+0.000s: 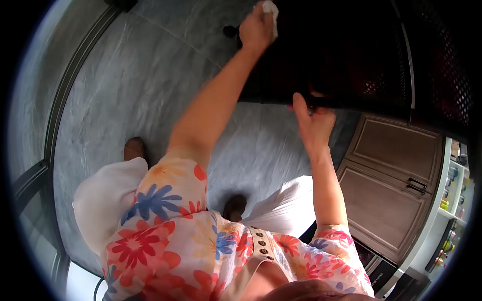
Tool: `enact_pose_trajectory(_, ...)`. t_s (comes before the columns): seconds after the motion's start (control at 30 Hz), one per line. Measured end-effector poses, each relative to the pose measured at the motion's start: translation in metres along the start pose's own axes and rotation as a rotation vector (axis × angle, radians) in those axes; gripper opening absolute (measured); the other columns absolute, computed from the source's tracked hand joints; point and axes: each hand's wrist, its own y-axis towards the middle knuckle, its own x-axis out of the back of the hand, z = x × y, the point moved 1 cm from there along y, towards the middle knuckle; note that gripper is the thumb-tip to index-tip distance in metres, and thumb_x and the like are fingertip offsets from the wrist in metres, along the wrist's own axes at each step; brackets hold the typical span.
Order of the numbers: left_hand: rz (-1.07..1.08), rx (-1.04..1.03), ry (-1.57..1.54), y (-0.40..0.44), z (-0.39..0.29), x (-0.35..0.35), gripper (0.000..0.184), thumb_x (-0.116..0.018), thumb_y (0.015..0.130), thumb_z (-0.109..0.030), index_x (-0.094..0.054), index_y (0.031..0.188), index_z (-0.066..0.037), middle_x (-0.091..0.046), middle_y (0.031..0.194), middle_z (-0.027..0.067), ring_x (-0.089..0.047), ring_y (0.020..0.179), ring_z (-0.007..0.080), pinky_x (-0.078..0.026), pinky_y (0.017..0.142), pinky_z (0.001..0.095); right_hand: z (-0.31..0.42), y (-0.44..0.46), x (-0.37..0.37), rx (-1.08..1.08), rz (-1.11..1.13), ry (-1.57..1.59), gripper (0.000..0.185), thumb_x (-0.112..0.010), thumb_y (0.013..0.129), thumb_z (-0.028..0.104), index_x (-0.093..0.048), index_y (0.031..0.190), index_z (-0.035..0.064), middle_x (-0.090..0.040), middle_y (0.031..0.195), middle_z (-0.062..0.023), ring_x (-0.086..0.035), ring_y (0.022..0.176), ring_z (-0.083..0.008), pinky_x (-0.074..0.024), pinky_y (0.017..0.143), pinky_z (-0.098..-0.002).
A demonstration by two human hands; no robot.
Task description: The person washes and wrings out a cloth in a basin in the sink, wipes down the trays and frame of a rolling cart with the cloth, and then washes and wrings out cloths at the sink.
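My left hand (257, 34) reaches far forward with its fingers closed around a crumpled white cloth (273, 17). The cloth lies against the left side of a large dark piece of furniture (326, 55), too dark to make out fully. Perforated mesh shows on its right part, and a small round black part (230, 31) sticks out at its left. Nearer to me, my right hand (317, 125) grips the lower edge of this furniture. Its thumb points up and the fingertips are partly hidden.
Grey marbled floor (135, 75) spreads to the left, bounded by a dark-framed glass door (60, 105). On the right stand brown wooden cabinets (386, 185) with black handles, beside white shelves (454, 190) of small colourful items. My shoes (235, 206) are below me.
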Motion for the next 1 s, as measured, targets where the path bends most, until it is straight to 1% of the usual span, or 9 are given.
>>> enact_pose_trajectory(0.07,-0.039,-0.039,-0.011,-0.044,-0.033,0.002,0.037,-0.053,0.086,-0.023,-0.053,0.12,-0.009,-0.063,0.098,0.0175,-0.063,0.09,0.0295,-0.048,0.077,0.0351,-0.006,-0.005,0.009,-0.002,0.0,0.003,0.02,-0.071,0.073,0.015,-0.061,0.08,-0.0012,-0.063,0.066,-0.005,-0.059,0.061,-0.0123,-0.0462,0.062,-0.024)
enact_pose_trajectory(0.1,-0.116,-0.226,-0.037,-0.065,-0.056,0.007,0.037,-0.053,0.086,-0.023,-0.053,0.12,-0.009,-0.064,0.095,0.0161,-0.063,0.087,0.0277,-0.048,0.076,0.0352,-0.009,-0.007,0.011,-0.004,-0.003,0.004,0.019,-0.071,0.073,0.013,-0.061,0.079,-0.0012,-0.062,0.065,-0.0043,-0.058,0.061,-0.0115,-0.0456,0.061,-0.0235)
enact_pose_trajectory(0.17,-0.028,-0.267,-0.233,-0.072,-0.083,0.011,0.036,-0.054,0.086,-0.022,-0.054,0.119,-0.009,-0.063,0.09,0.0168,-0.062,0.085,0.0309,-0.048,0.075,0.036,-0.006,-0.008,0.016,-0.012,-0.007,0.102,0.017,-0.071,0.073,0.011,-0.06,0.076,-0.0012,-0.06,0.064,-0.0024,-0.056,0.06,-0.0098,-0.0444,0.059,-0.0227)
enact_pose_trajectory(0.27,-0.122,-0.33,-0.09,-0.026,-0.062,-0.009,0.031,-0.053,0.083,-0.023,-0.057,0.113,-0.015,-0.058,0.08,0.0152,-0.059,0.073,0.034,-0.047,0.066,0.0417,-0.006,-0.005,0.021,0.059,0.0,0.117,0.015,-0.07,0.073,0.008,-0.059,0.074,-0.0022,-0.057,0.064,-0.0009,-0.053,0.06,-0.0076,-0.043,0.058,-0.0211)
enact_pose_trajectory(0.3,-0.07,-0.269,-0.039,-0.006,-0.06,-0.008,0.036,-0.041,0.093,-0.032,-0.053,0.116,-0.007,-0.059,0.086,0.0208,-0.057,0.079,0.0393,-0.045,0.071,0.0418,-0.007,-0.004,0.022,0.097,0.004,0.098,0.015,-0.07,0.074,0.006,-0.058,0.074,-0.0026,-0.057,0.064,-0.0006,-0.052,0.06,-0.0069,-0.0427,0.057,-0.0206)
enact_pose_trajectory(0.47,-0.038,-0.034,0.132,0.032,-0.013,-0.038,0.032,-0.047,0.088,-0.027,-0.056,0.115,-0.012,-0.06,0.085,0.0189,-0.059,0.079,0.0364,-0.047,0.069,0.0409,-0.003,-0.001,0.021,-0.014,0.025,0.201,0.011,-0.066,0.077,0.003,-0.057,0.076,-0.004,-0.056,0.069,-0.002,-0.053,0.063,-0.0068,-0.0447,0.057,-0.0202)
enact_pose_trajectory(0.7,0.038,-0.263,-0.191,-0.111,-0.072,-0.013,0.038,-0.059,0.079,-0.005,-0.057,0.116,-0.011,-0.055,0.073,0.0107,-0.054,0.06,0.0255,-0.047,0.058,0.0321,-0.005,-0.003,0.043,-0.079,0.038,0.174,0.01,-0.063,0.079,0.0,-0.057,0.086,-0.0051,-0.06,0.077,-0.0054,-0.059,0.067,-0.011,-0.0513,0.061,-0.0228)
enact_pose_trajectory(0.83,0.043,-0.395,0.002,-0.077,-0.043,-0.033,0.033,-0.058,0.081,-0.024,-0.057,0.114,-0.021,-0.057,0.078,0.0106,-0.059,0.066,0.0282,-0.048,0.054,0.0378,-0.014,-0.01,0.056,-0.137,0.031,0.25,0.011,-0.062,0.08,-0.001,-0.057,0.089,-0.0051,-0.061,0.079,-0.0063,-0.06,0.067,-0.0113,-0.0514,0.061,-0.0228)
enact_pose_trajectory(1.0,0.062,0.084,0.195,-0.019,0.054,-0.049,0.034,-0.044,0.089,-0.035,-0.053,0.118,-0.021,-0.062,0.085,0.0148,-0.06,0.077,0.0354,-0.047,0.067,0.0455,-0.005,-0.007,0.049,-0.088,0.031,0.176,0.01,-0.06,0.081,-0.001,-0.057,0.09,-0.0043,-0.061,0.079,-0.006,-0.059,0.065,-0.0105,-0.0525,0.061,-0.0232)
